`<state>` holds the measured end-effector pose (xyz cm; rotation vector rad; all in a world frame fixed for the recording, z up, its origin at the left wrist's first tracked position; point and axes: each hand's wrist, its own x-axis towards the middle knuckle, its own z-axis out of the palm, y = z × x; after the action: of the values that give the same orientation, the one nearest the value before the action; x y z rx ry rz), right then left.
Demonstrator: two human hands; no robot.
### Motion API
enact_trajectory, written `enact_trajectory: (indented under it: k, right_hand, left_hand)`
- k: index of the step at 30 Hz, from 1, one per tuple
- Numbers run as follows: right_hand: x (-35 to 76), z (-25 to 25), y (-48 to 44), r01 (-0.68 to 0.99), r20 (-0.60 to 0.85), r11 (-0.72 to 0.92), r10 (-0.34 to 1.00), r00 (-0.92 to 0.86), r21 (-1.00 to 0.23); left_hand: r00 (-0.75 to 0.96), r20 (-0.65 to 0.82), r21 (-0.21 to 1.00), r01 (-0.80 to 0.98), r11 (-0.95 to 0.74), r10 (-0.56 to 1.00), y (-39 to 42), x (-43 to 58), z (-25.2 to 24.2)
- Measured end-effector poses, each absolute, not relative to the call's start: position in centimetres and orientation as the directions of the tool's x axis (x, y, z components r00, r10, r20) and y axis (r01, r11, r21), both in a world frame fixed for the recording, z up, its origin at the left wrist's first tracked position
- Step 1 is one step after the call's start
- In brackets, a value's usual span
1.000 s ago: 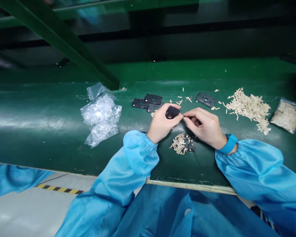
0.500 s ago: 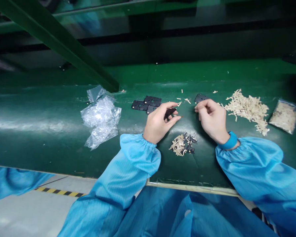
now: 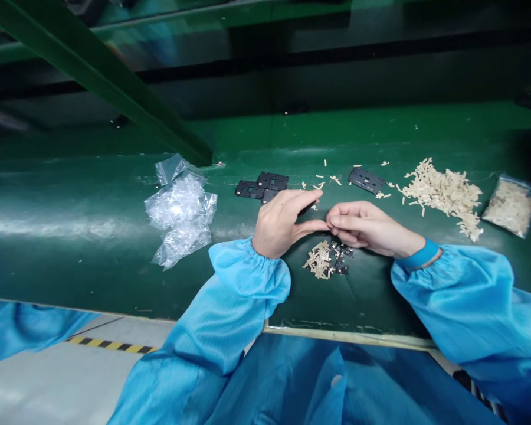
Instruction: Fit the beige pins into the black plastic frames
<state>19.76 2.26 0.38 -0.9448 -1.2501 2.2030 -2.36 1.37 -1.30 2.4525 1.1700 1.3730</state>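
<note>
My left hand (image 3: 279, 221) is curled above the bench, thumb stretched to the right. A dark edge of a black plastic piece (image 3: 310, 207) shows under its fingers; the rest is hidden. My right hand (image 3: 363, 226) pinches at the tip of the left thumb, and whatever sits in that pinch is too small to make out. Just below lies a small heap of beige strips (image 3: 320, 260) and small black parts (image 3: 340, 255). Black plates (image 3: 272, 180) lie beyond my left hand, and a single black plate (image 3: 366, 180) lies beyond my right.
Crumpled clear plastic bags (image 3: 179, 206) lie on the left of the green bench (image 3: 115, 248). To the right are a large pile of beige strips (image 3: 445, 195) and a filled zip bag (image 3: 511, 206). Loose strips (image 3: 335, 180) are scattered behind my hands. A green post (image 3: 128, 94) slants at the back left.
My right hand has moved left and toward me from the single black plate, uncovering it, and now meets my left thumb. My left hand has turned, hiding most of the black piece.
</note>
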Motion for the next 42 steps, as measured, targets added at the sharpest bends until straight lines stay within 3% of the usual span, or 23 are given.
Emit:
enact_trajectory:
  k: [6,11,14,17,19,21,23,28,34,42]
  right_hand:
    - [19.7,0.3,2.2,-0.088,-0.378,-0.633,0.562,-0.736,-0.769]
    - [19.7,0.2,2.3,-0.09,-0.403,-0.649,0.568,-0.717,-0.755]
    - [19.7,0.2,2.4,-0.107,-0.385,-0.583,0.652,-0.653,-0.806]
    - [19.5,-0.1,2.6,-0.114,-0.286,-0.371,0.847,-0.447,-0.921]
    - [19.3,-0.3,2.8,-0.061,-0.198,-0.227,0.931,-0.308,-0.972]
    - [19.1,-0.5,2.7,-0.016,-0.14,-0.148,0.959,-0.246,-0.989]
    - [18.9,-0.6,2.6,0.013,-0.116,-0.116,0.966,-0.231,-0.993]
    - [18.9,-0.7,2.0,0.098,-0.119,-0.098,0.963,-0.242,-0.99]
    - [18.9,-0.4,1.7,0.155,-0.15,-0.11,0.948,-0.28,-0.982]
    - [18.8,-0.2,1.6,0.238,-0.131,-0.052,0.936,-0.327,-0.97]
  left_hand:
    - [0.293,0.686,0.441,0.561,-0.701,0.666,1.3,-2.3,-1.4]
    - [0.303,0.673,0.459,0.543,-0.703,0.674,1.3,-2.3,-1.5]
    - [0.268,0.607,0.552,0.536,-0.639,0.748,1.3,-2.2,-1.4]
    - [0.098,0.412,0.801,0.435,-0.411,0.906,1.4,-1.6,-1.5]
    - [0.013,0.2,0.949,0.245,-0.197,0.98,1.4,-1.0,-1.6]
    - [0.021,0.004,0.999,0.046,-0.005,1.0,1.4,-0.5,-1.8]
    - [0.049,-0.094,0.994,-0.054,0.097,0.994,1.3,-0.1,-1.9]
    - [-0.043,0.003,1.0,0.014,-0.002,0.999,1.3,0.2,-1.6]
    - [-0.126,-0.072,0.996,-0.051,0.066,0.989,1.3,0.4,-1.2]
    - [-0.144,0.025,0.999,0.028,-0.021,0.989,1.3,0.6,-0.8]
